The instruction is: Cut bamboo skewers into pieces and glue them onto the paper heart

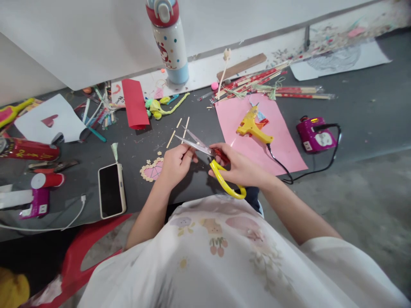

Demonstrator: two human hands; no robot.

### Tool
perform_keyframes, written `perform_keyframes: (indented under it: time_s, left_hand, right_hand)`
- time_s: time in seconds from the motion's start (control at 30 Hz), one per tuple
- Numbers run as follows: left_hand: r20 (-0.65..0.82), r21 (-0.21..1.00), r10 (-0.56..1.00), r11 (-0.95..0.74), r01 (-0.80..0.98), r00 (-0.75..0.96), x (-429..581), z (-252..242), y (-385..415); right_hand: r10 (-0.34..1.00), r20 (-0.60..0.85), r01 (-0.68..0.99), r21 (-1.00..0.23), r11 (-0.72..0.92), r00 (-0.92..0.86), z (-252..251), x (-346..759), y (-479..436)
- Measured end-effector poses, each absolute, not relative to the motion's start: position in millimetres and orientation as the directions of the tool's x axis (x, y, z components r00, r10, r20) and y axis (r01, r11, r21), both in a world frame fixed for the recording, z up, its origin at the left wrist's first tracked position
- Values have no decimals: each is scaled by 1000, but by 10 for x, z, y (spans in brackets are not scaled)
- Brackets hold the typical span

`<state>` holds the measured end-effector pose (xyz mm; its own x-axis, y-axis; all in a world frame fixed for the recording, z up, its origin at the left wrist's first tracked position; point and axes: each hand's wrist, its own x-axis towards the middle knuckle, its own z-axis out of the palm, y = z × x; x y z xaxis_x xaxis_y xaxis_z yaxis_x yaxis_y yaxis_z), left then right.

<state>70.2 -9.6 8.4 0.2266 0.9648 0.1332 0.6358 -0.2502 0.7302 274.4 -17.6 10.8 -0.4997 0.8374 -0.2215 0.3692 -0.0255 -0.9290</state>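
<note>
Yellow-handled scissors [224,182] are gripped in my right hand [239,164], their two blades parted and pointing up and left. Close to the lower blade, my left hand [176,166] is closed with thumb and fingers pinched together; what lies between them is too small to make out. Just beyond the blades are thin pale sticks, one [186,126] partly at the blade tips and another piece [171,139] to its left. Beside my left hand lies a heart-shaped piece [154,170] with a pink middle and a bumpy beige edge.
A yellow glue gun [253,126] rests on pink paper [281,149], its cord running to a purple box [316,134]. A phone [111,190] lies left. Behind stand a bottle [171,47] and a red paper piece [135,102]; red-wrapped sticks [257,79] are at the back.
</note>
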Motion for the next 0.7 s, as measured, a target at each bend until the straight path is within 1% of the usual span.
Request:
perform_keyframes:
  time_s: [0.1, 0.3, 0.47, 0.57, 0.7]
  left_hand:
    - [123, 742, 968, -237, 627, 219, 685, 80, -98]
    - [140, 736, 960, -265, 624, 242, 648, 80, -84]
    - [179, 695, 953, -298, 654, 244, 650, 80, -92]
    - [197, 694, 953, -302, 654, 230, 657, 72, -106]
    - [152, 713, 947, -303, 633, 282, 648, 78, -104]
  right_hand:
    - [800, -205, 290, -956, -41, -563, 118, 2781, -169]
    - [787, -219, 242, -966, -92, -577, 96, 2813, -176]
    - [791, -255, 239, -961, -141, -556, 89, 2794, -200]
    - [811, -244, 215, -965, -149, -532, 59, 2768, -209]
    - [842, -207, 209, -971, -115, -499, 1, 2742, -219]
